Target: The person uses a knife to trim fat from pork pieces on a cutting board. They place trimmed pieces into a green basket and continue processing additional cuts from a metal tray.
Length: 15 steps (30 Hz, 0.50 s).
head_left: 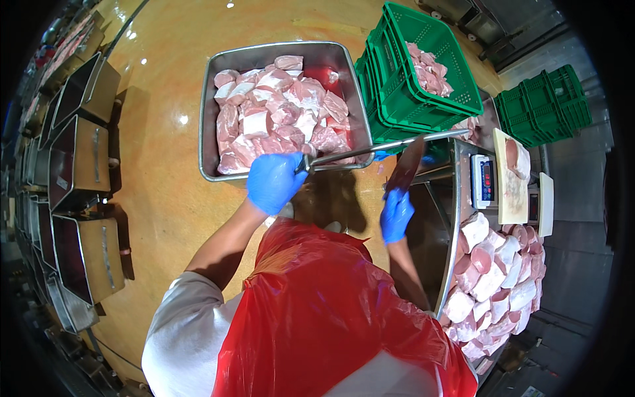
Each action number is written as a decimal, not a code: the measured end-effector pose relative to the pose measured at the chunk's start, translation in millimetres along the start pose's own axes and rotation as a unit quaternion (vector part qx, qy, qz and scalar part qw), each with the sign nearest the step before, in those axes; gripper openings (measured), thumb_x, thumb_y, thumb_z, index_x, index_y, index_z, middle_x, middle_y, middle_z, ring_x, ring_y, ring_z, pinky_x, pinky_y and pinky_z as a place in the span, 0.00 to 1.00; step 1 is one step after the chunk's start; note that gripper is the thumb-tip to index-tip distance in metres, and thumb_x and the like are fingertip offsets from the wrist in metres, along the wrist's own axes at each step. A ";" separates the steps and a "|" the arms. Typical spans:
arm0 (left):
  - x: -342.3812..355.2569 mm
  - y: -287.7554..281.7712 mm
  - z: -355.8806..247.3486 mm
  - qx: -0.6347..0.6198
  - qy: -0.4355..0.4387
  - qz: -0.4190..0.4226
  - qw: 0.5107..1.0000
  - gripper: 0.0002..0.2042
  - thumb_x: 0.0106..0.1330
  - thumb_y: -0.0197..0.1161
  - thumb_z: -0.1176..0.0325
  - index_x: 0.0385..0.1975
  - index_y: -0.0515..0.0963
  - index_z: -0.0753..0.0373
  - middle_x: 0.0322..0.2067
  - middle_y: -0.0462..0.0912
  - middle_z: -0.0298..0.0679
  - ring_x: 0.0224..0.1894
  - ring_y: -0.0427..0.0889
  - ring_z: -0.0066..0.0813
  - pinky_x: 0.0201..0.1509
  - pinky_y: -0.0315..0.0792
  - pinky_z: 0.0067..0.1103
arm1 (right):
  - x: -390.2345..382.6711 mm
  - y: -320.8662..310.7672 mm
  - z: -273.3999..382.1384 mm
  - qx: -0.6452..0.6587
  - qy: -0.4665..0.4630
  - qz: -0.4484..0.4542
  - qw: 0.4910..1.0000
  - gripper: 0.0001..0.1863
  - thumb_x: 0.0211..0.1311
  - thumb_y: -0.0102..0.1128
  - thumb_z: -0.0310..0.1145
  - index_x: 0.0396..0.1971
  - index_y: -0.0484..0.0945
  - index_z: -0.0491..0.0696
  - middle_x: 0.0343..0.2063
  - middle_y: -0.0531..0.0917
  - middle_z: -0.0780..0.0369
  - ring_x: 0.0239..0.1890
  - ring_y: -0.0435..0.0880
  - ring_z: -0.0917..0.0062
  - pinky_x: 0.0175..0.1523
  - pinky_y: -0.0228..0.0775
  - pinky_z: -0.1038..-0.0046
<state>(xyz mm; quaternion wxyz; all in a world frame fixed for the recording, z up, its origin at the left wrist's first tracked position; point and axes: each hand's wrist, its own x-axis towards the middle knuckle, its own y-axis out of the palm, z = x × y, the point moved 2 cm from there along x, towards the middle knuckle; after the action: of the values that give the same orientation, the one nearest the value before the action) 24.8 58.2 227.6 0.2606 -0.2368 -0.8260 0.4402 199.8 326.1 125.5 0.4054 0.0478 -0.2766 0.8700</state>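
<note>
My left hand (pixel 273 183), in a blue glove, is closed round the dark handle of a sharpening steel (pixel 390 147). The long metal rod points to the right, past the near edge of the steel tub (pixel 206 126). In my right hand (pixel 397 215), also blue-gloved, is a knife (pixel 406 165) with a broad blade pointing up and away. Its blade crosses the rod near the far half; whether the two touch I cannot tell. The tub holds large chunks of raw meat (pixel 284 112) with some red liquid.
Stacked green crates (pixel 423 106) with meat stand right of the tub. On my right, a metal table carries piled meat (pixel 496 278), a scale (pixel 486 182) and a cutting board (pixel 509 198) with one piece. More green crates (pixel 542 106) stand behind. Metal carts (pixel 83 198) line the left.
</note>
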 end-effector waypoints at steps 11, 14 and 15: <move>17.0 -48.7 -45.9 -0.103 0.005 -0.048 0.994 0.07 0.51 0.65 0.66 0.28 0.80 0.60 0.23 0.78 0.50 0.27 0.78 0.55 0.30 0.72 0.39 | 91.7 -48.2 81.6 -0.111 -0.080 -0.040 0.990 0.18 0.72 0.48 0.41 0.25 0.72 0.45 0.20 0.77 0.58 0.18 0.75 0.70 0.24 0.66 0.70; 11.7 -38.0 -26.5 -0.077 0.010 -0.047 0.996 0.08 0.51 0.65 0.64 0.28 0.79 0.60 0.23 0.78 0.51 0.28 0.79 0.55 0.30 0.72 0.39 | -31.7 -40.2 -81.2 -0.361 -0.283 0.354 0.815 0.06 0.57 0.57 0.30 0.22 0.73 0.51 0.21 0.75 0.54 0.22 0.79 0.60 0.24 0.68 0.60; 15.7 -36.7 -16.3 -0.056 0.003 -0.060 0.997 0.08 0.51 0.66 0.64 0.28 0.79 0.60 0.24 0.78 0.51 0.28 0.79 0.55 0.29 0.72 0.39 | -49.3 -48.3 -86.3 -0.280 -0.247 0.294 0.880 0.06 0.58 0.58 0.30 0.22 0.74 0.50 0.21 0.75 0.55 0.22 0.79 0.61 0.24 0.68 0.60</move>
<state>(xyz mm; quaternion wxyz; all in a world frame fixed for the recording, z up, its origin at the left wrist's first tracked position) 17.4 59.4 270.1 0.2752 -0.2027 -0.8611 0.3764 280.3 362.6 59.0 0.0460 0.0621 -0.6013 0.7953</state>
